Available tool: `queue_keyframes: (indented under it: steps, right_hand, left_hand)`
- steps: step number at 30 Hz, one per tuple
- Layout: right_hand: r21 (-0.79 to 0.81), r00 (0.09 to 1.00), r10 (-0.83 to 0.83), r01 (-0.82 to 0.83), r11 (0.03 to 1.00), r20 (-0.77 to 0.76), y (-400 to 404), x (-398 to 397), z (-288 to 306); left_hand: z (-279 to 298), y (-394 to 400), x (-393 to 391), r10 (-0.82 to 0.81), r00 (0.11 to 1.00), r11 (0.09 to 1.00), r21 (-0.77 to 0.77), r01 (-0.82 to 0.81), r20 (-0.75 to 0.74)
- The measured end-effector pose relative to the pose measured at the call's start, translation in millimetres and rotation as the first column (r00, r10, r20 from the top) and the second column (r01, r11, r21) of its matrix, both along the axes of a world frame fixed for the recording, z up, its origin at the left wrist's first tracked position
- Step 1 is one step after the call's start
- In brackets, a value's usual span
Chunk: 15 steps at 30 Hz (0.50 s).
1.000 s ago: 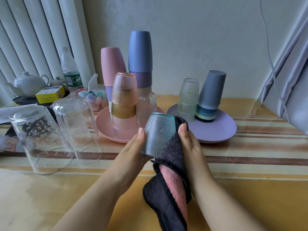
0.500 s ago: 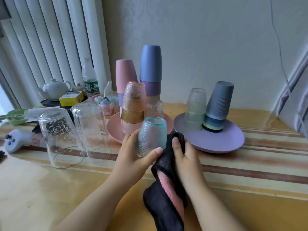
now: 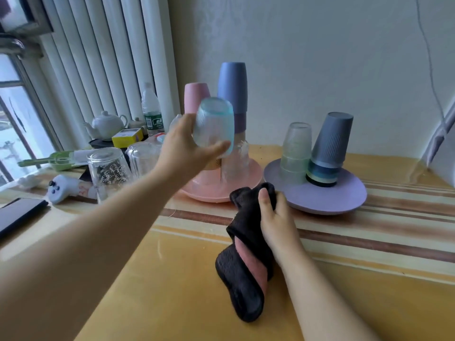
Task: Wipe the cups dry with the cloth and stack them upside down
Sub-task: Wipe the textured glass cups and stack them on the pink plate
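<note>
My left hand [image 3: 183, 150] grips a pale blue textured glass cup [image 3: 214, 125], held upside down in the air above the pink plate [image 3: 243, 180]. That plate carries stacked upside-down cups: a pink cup [image 3: 194, 94], a tall blue cup [image 3: 232, 86] and a clear glass [image 3: 234, 166]; the cup in my hand hides part of them. My right hand [image 3: 275, 217] holds the black and pink cloth [image 3: 246, 262], which hangs down onto the table. A purple plate [image 3: 344, 198] bears a clear green cup stack [image 3: 295, 148] and a tilted grey cup stack [image 3: 331, 143].
Two clear glasses [image 3: 108, 168] stand upside down at the left. Behind them are a teapot [image 3: 107, 124], a water bottle [image 3: 151, 110] and a yellow box [image 3: 126, 137]. A white game controller [image 3: 61, 190] and a dark tablet [image 3: 17, 212] lie at the left edge.
My left hand has lifted the blue glass cup up and away from the cloth, toward the stacks on the pink plate. My right hand stays low with the cloth.
</note>
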State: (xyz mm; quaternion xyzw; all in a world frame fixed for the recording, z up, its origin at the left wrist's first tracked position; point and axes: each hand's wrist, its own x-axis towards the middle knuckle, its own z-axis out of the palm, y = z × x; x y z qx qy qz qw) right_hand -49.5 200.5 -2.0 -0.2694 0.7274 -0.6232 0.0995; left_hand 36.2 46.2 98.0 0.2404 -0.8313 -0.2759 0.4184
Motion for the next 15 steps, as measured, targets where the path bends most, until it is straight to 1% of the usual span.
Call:
queue_keyframes:
  steps: [3,6,9,11,13,15]
  right_hand:
    - [-0.005,1.000,-0.006,0.006,1.000,-0.016,0.5,0.3,2.3]
    - [-0.023,1.000,-0.005,0.004,1.000,-0.022,0.4,0.1,3.0]
    - [-0.038,0.999,0.000,-0.002,0.999,-0.033,-0.1,-0.6,2.0]
    - [-0.052,0.999,0.010,-0.011,0.999,-0.031,-0.3,-0.3,1.4]
    - [-0.066,1.000,0.018,-0.020,0.998,-0.022,-0.5,-0.5,-0.1]
    - [-0.069,1.000,0.021,-0.022,0.997,-0.012,-1.2,-1.2,-1.8]
  left_hand:
    - [34.5,-22.9,-18.0,0.036,0.997,0.999,0.006,-0.036,-0.063]
    - [48.5,-42.2,-37.5,0.065,0.995,0.994,0.097,-0.057,-0.079]
    - [45.3,-50.4,-51.9,0.049,0.993,0.978,0.209,-0.024,-0.111]
    - [38.4,-52.2,-57.7,0.032,0.994,0.966,0.259,-0.004,-0.107]
    - [30.4,-53.1,-62.3,0.042,0.997,0.964,0.266,-0.022,-0.072]
    - [23.2,-53.1,-65.1,0.088,0.996,0.965,0.252,-0.077,-0.029]
